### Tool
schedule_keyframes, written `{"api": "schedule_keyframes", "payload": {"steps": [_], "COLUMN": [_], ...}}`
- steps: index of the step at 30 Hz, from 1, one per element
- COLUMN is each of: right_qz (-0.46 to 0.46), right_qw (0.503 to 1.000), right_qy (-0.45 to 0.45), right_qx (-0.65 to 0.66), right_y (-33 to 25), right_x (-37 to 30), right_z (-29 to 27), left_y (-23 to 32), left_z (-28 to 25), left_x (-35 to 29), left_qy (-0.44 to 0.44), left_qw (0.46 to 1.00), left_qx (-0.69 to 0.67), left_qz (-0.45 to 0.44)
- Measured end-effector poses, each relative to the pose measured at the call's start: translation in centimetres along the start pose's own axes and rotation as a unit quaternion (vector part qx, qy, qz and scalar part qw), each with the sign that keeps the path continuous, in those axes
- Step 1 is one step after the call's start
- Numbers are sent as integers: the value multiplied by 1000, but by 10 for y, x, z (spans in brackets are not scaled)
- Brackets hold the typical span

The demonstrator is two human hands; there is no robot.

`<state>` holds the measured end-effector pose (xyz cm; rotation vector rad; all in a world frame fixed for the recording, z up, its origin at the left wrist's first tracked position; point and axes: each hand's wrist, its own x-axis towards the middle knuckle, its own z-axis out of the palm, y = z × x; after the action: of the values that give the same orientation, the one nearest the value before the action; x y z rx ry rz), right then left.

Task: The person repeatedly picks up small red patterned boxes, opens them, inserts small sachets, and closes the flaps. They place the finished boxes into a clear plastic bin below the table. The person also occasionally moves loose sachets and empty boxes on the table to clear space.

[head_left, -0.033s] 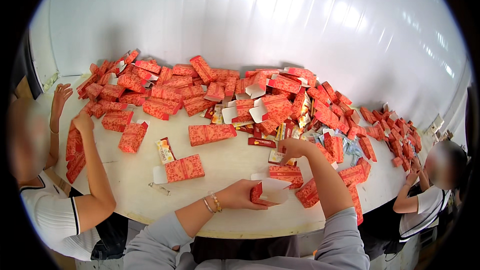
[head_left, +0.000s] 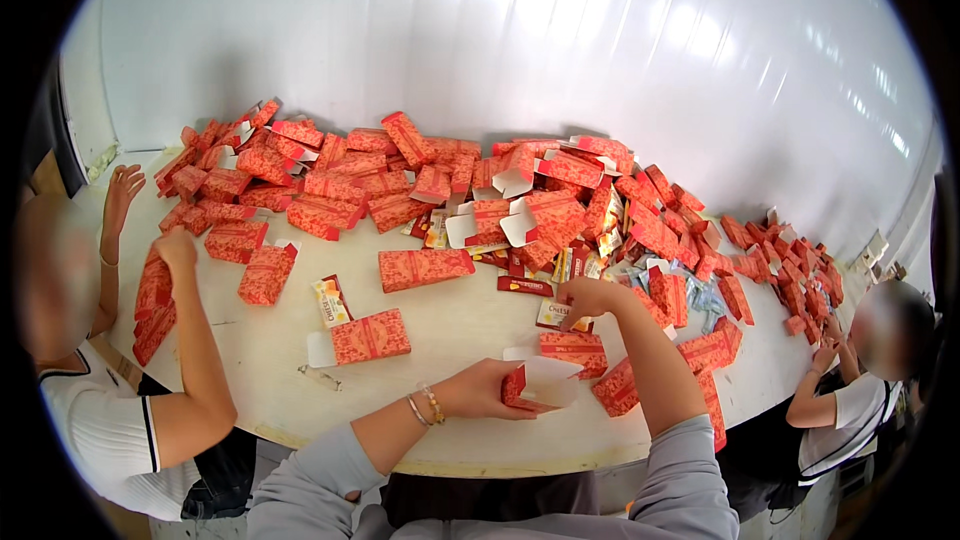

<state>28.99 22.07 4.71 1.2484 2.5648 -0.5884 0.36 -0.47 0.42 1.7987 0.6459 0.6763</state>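
Note:
My left hand (head_left: pixel 485 390) is wrapped around a red patterned carton (head_left: pixel 535 387). The carton's end with white flaps is unfolded and faces right. Farther off, my right hand (head_left: pixel 592 298) points down with bent fingers, its fingertips on a small cream and yellow snack packet (head_left: pixel 553 316). My thumb is mostly hidden there. Dark red snack packets (head_left: pixel 524 285) lie just behind that one. Another red carton (head_left: pixel 573 351) rests on the table between my two hands, a white flap at its left end.
A pale table (head_left: pixel 400 440) carries a long heap of red cartons (head_left: pixel 330 180) against the white wall (head_left: pixel 400 40). A carton (head_left: pixel 370 337) and a yellow packet (head_left: pixel 331 301) lie left of centre. Co-workers sit on both sides; the left one's hand (head_left: pixel 177 248) touches stacked cartons (head_left: pixel 153 290).
The left co-worker's near hand has shifted slightly right over the stacked cartons. My own hands look the same.

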Motion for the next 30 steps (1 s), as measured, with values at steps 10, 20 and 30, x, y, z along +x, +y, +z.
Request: {"api": "schedule_keyframes", "payload": {"steps": [10, 20, 30], "right_qz": [-24, 0, -230], "right_qw": [988, 977, 690], "right_qy": [148, 171, 385], "right_qx": [39, 128, 568], "right_y": [-53, -72, -148], "right_x": [39, 7, -134], "right_z": [-11, 4, 10], "left_y": [7, 20, 23], "left_z": [1, -1, -1], "left_x": [0, -3, -4], "left_qy": [9, 33, 130], "left_qw": [1000, 999, 991], "left_qx": [-10, -15, -28], "left_qz": [-1, 15, -33]}}
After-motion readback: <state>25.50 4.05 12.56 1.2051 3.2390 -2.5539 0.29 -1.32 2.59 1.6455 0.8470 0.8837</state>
